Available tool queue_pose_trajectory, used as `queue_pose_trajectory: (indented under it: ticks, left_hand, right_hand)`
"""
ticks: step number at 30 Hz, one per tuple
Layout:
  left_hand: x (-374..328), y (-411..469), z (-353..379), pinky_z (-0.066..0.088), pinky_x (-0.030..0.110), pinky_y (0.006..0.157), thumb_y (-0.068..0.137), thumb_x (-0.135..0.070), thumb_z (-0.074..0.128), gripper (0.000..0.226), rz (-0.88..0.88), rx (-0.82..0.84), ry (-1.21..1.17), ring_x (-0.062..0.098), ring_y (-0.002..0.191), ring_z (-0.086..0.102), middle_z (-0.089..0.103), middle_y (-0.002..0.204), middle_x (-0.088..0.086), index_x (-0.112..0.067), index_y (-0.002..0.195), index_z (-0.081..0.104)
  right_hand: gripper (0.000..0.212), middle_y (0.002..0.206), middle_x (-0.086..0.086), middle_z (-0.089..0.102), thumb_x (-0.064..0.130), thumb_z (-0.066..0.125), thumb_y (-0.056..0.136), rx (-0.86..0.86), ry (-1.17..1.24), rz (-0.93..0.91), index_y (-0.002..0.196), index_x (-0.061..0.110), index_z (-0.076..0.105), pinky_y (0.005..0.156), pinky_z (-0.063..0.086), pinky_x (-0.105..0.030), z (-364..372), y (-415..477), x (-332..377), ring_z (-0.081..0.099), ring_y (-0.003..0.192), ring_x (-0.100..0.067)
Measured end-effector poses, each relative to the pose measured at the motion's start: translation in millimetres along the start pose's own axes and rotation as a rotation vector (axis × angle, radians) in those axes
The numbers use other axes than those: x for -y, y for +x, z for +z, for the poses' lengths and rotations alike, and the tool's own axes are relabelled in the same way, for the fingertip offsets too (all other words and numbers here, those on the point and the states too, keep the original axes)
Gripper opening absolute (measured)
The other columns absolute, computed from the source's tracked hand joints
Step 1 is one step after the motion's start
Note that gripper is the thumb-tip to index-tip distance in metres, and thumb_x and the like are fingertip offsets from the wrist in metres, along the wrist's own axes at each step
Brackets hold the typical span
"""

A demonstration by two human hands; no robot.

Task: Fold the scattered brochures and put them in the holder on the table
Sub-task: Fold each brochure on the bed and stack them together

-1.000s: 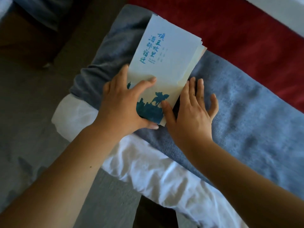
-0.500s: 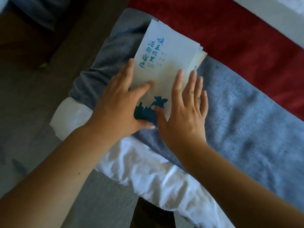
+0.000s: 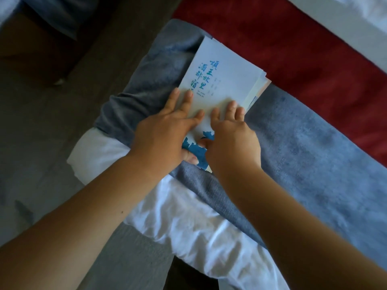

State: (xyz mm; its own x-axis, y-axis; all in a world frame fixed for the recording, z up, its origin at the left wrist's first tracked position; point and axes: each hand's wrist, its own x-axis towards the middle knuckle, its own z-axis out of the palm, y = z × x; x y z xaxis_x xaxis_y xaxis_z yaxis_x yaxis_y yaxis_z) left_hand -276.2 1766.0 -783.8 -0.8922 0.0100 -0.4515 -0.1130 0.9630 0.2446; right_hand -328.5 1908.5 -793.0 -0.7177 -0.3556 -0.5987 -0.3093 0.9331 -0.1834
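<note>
A folded pale brochure (image 3: 222,80) with blue characters and a blue picture at its near end lies on a grey-blue blanket (image 3: 303,155). Edges of its inner folds stick out along its right side. My left hand (image 3: 163,137) lies flat on the brochure's left half, fingers straight, thumb at the near edge. My right hand (image 3: 230,141) presses flat on the brochure's middle and right part, fingers spread and straight. The two hands nearly touch. No holder is in view.
The blanket covers the corner of a bed with a white sheet (image 3: 188,222) hanging below it. A dark red cover (image 3: 293,47) lies behind the brochure. Grey floor (image 3: 31,132) is at the left, with dark furniture (image 3: 31,51) at the upper left.
My right hand has slid left from the blanket onto the brochure's face. My left hand has moved a little further up the brochure. The brochure stays in place.
</note>
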Motion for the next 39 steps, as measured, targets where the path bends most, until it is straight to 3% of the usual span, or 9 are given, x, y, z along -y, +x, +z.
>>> queue_pose_trajectory:
  ticks: [3, 5, 8, 13, 19, 22, 29, 33, 39]
  left_hand:
    - [2, -1, -3, 0.043, 0.049, 0.110, 0.070, -0.048, 0.087, 0.094, 0.032, -0.056, -0.105, 0.020, 0.158, 0.006, 0.014, 0.171, -0.003, -0.034, 0.152, 0.045]
    - [10, -3, -4, 0.046, 0.048, 0.111, 0.074, -0.034, 0.089, 0.076, 0.025, -0.236, -0.258, 0.025, 0.149, 0.036, 0.043, 0.159, 0.005, -0.022, 0.142, 0.060]
    - [17, -4, -6, 0.051, 0.041, 0.101, 0.075, -0.034, 0.088, 0.081, -0.065, -0.358, -0.318, 0.029, 0.124, 0.053, 0.049, 0.139, 0.013, -0.022, 0.148, 0.053]
    - [0, 4, 5, 0.049, 0.051, 0.102, 0.098, -0.033, 0.063, 0.058, -0.073, -0.340, -0.228, 0.038, 0.128, 0.046, 0.047, 0.146, 0.012, -0.026, 0.154, 0.045]
    - [-12, 9, 19, 0.044, 0.045, 0.097, 0.108, -0.029, 0.040, 0.051, -0.141, -0.419, -0.150, 0.038, 0.116, 0.054, 0.051, 0.142, 0.014, -0.020, 0.158, 0.037]
    - [-24, 12, 26, 0.044, 0.047, 0.095, 0.107, -0.030, 0.043, 0.049, -0.165, -0.475, -0.187, 0.040, 0.107, 0.056, 0.053, 0.137, 0.018, -0.019, 0.155, 0.043]
    - [-26, 15, 38, 0.054, 0.040, 0.074, 0.106, -0.035, 0.045, 0.054, -0.176, -0.593, -0.281, 0.032, 0.102, 0.060, 0.049, 0.135, 0.021, -0.016, 0.157, 0.040]
    - [-37, 20, 57, 0.055, 0.045, 0.069, 0.110, -0.042, 0.032, 0.056, -0.293, -0.532, -0.079, 0.037, 0.111, 0.059, 0.035, 0.159, 0.023, -0.021, 0.161, 0.029]
    - [-31, 22, 63, 0.037, 0.032, 0.063, 0.110, -0.047, 0.027, 0.056, -0.226, -0.540, 0.050, 0.031, 0.087, 0.054, 0.018, 0.170, 0.001, -0.028, 0.162, 0.025]
  right_hand:
    - [0.076, 0.174, -0.006, -0.011, 0.048, 0.055, 0.104, -0.031, 0.060, -0.010, 0.165, 0.029, 0.014, 0.110, 0.045, -0.043, 2, -7, -5, -0.009, 0.160, -0.025]
    - [0.074, 0.172, -0.005, -0.020, 0.044, 0.060, 0.102, -0.102, 0.206, -0.023, 0.164, 0.036, 0.020, 0.114, 0.036, -0.035, 4, -18, -8, -0.018, 0.159, -0.023]
    - [0.077, 0.170, -0.002, -0.027, 0.034, 0.067, 0.100, -0.218, 0.559, 0.050, 0.162, 0.039, 0.022, 0.113, 0.022, -0.025, 9, -32, -8, -0.009, 0.160, -0.024]
    - [0.070, 0.166, 0.004, 0.015, 0.035, 0.054, 0.102, -0.406, 0.840, 0.186, 0.164, 0.032, 0.021, 0.107, 0.033, -0.025, 12, -23, 2, 0.020, 0.148, -0.015]
    - [0.073, 0.168, -0.007, 0.013, 0.024, 0.049, 0.104, -0.515, 0.895, 0.317, 0.166, 0.014, 0.010, 0.122, 0.023, -0.033, 16, -8, 12, 0.023, 0.148, -0.024]
    - [0.068, 0.167, -0.004, 0.015, 0.027, 0.042, 0.107, -0.521, 0.889, 0.294, 0.166, 0.020, 0.011, 0.106, 0.038, -0.031, 17, -2, 12, 0.040, 0.139, -0.025]
    - [0.062, 0.174, -0.001, 0.005, 0.047, 0.027, 0.104, -0.505, 0.650, 0.141, 0.164, 0.037, 0.016, 0.072, 0.040, -0.029, 30, -3, -1, 0.056, 0.083, -0.017]
    - [0.074, 0.172, -0.021, 0.003, 0.066, 0.033, 0.102, -0.489, 0.448, 0.135, 0.164, 0.029, 0.022, 0.075, 0.053, -0.037, 47, 1, 4, 0.067, 0.103, -0.040]
    - [0.070, 0.171, -0.020, 0.002, 0.062, 0.035, 0.103, -0.472, 0.456, 0.136, 0.164, 0.031, 0.022, 0.069, 0.044, -0.031, 49, 6, 0, 0.068, 0.094, -0.038]
